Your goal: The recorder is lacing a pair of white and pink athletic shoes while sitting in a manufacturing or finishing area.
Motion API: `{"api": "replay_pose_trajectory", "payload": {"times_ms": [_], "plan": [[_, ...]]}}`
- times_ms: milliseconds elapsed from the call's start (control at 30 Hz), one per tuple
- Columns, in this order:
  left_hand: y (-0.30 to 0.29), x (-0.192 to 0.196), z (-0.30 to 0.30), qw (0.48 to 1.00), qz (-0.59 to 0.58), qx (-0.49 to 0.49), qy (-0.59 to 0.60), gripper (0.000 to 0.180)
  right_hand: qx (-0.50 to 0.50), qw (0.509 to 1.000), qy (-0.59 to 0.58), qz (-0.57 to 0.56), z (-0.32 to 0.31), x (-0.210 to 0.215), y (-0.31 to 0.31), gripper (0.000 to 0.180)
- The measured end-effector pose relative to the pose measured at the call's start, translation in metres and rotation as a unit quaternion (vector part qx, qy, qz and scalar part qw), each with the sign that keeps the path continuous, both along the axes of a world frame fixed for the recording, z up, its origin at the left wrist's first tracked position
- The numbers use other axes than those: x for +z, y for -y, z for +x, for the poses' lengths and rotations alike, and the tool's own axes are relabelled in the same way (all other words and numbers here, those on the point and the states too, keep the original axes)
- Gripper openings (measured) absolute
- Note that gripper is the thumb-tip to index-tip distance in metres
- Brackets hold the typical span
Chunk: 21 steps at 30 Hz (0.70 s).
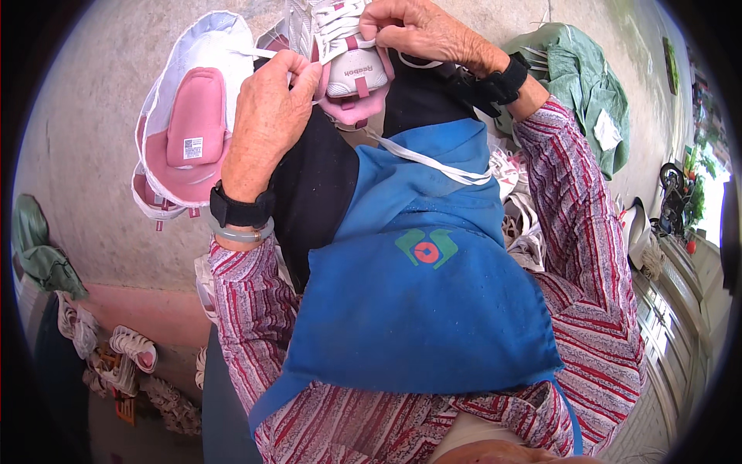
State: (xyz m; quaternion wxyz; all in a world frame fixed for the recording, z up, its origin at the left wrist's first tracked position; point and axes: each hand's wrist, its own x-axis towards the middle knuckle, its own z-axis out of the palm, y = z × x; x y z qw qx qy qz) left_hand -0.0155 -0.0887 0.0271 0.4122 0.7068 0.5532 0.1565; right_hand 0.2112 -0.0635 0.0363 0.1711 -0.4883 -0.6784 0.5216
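A white and pink sneaker (357,71) rests between my knees, its tongue toward me and its white laces (340,27) crossed over the front. My left hand (272,116) is closed in a pinch on a white shoelace (261,52) at the left eyelet edge. On the other side, my right hand (421,32) has thumb and finger pinched at the right eyelet edge; a white lace loop shows below it, though the fingertips partly hide the hold. A loose white lace (437,164) trails over the blue apron (417,309) on my lap.
Left of my knees stands a white bag (220,46) with a pink insole-shaped piece (197,116) in it. A green sack (580,85) lies at the right, beside several sneakers (522,220). More shoes (131,348) sit at the lower left near a dark green cloth (42,247).
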Motion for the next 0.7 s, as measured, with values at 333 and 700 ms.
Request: {"api": "replay_pose_trajectory", "payload": {"times_ms": [333, 700], "plan": [[-0.002, 0.016, 0.008, 0.993, 0.087, 0.064, 0.044, 0.014, 0.049, 0.943, 0.087, 0.317, -0.004, -0.003, 0.010, 0.014], [-0.006, 0.015, 0.033, 0.990, 0.087, -0.053, 0.098, 0.016, 0.025, 0.892, -0.382, -0.241, 0.013, -0.021, 0.002, 0.013]]}}
